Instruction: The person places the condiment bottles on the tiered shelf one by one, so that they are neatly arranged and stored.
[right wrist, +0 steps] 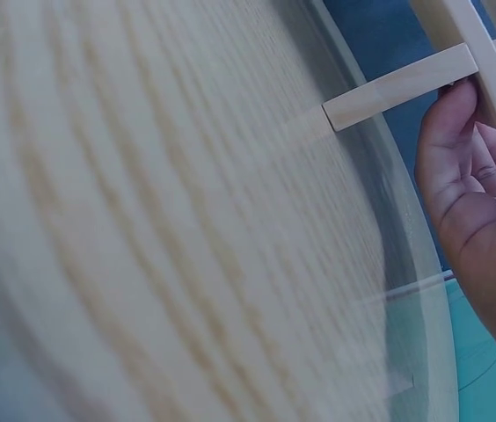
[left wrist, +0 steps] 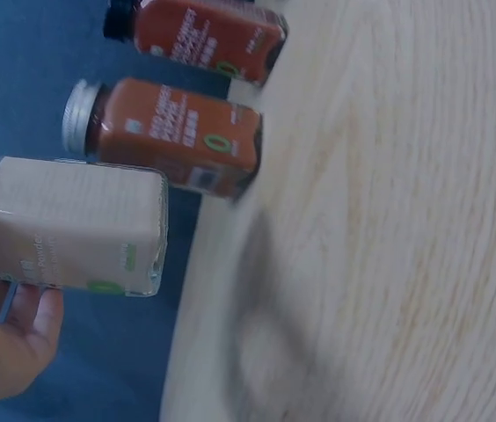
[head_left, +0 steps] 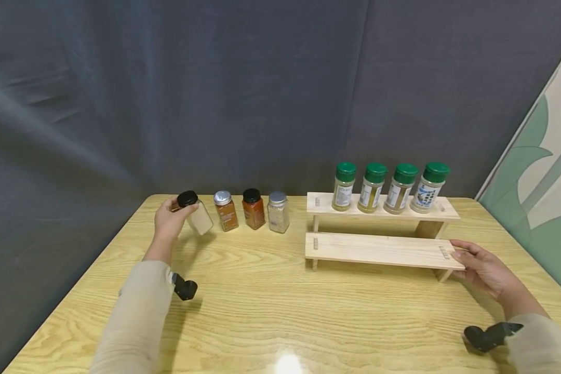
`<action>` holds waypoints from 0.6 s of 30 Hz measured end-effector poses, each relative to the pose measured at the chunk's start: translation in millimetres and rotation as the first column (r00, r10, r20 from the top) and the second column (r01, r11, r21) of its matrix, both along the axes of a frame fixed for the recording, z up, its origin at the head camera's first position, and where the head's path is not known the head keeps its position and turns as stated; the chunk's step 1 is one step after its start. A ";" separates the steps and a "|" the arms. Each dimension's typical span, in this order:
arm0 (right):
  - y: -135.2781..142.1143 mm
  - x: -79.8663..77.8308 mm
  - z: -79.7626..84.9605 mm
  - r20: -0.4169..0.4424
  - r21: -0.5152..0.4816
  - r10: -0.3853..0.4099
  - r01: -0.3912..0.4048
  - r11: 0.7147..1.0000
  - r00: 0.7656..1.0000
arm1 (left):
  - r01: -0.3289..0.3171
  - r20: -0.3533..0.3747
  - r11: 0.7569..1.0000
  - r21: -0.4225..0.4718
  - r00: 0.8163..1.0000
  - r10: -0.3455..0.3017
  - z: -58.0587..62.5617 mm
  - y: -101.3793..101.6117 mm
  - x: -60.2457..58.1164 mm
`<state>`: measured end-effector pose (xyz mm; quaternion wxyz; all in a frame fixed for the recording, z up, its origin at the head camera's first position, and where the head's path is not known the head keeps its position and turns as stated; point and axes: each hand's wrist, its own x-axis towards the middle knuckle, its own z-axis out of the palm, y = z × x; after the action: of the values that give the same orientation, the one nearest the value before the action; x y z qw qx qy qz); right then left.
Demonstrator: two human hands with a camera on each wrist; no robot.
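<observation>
My left hand (head_left: 169, 221) grips a glass spice jar (head_left: 199, 218) of pale powder by its black lid, at the table's far left. The jar leans, and its base is off the table with a shadow below. In the left wrist view the pale jar (left wrist: 76, 227) shows a green mark near its base. On the right, my right hand (head_left: 483, 270) pinches the right end of the lower board of a two-tier wooden rack (head_left: 378, 248). The right wrist view has the thumb under the board (right wrist: 490, 79), beside the rack's leg (right wrist: 397, 88).
Right of the held jar stand an orange-brown jar (head_left: 226, 212), a red jar (head_left: 254, 210) and a silver-lidded pale jar (head_left: 278, 214). Several green-lidded shakers, one at the left end (head_left: 343, 189), line the rack's upper board. A dark curtain (head_left: 262, 104) hangs behind the table (head_left: 280, 311).
</observation>
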<state>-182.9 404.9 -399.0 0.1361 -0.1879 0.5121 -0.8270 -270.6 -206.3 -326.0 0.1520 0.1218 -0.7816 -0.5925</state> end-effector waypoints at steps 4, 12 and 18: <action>-0.1 -0.5 0.6 0.000 0.007 -0.011 0.011 1.000 1.000 | 0.026 -0.013 1.000 0.017 1.000 -0.026 5.3 4.0 5.9; 1.9 -1.5 -0.9 -0.001 -0.005 -0.005 0.005 1.000 1.000 | 0.097 -0.073 0.991 0.089 0.993 -0.091 20.9 17.4 20.0; 1.6 -1.9 -1.5 -0.005 -0.003 0.000 0.000 1.000 1.000 | 0.178 -0.080 0.978 0.107 0.982 -0.170 32.7 32.4 31.3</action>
<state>-184.8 406.5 -400.5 0.1346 -0.1903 0.5113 -0.8272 -239.2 -173.9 -293.3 0.1200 0.0403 -0.7483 -0.6511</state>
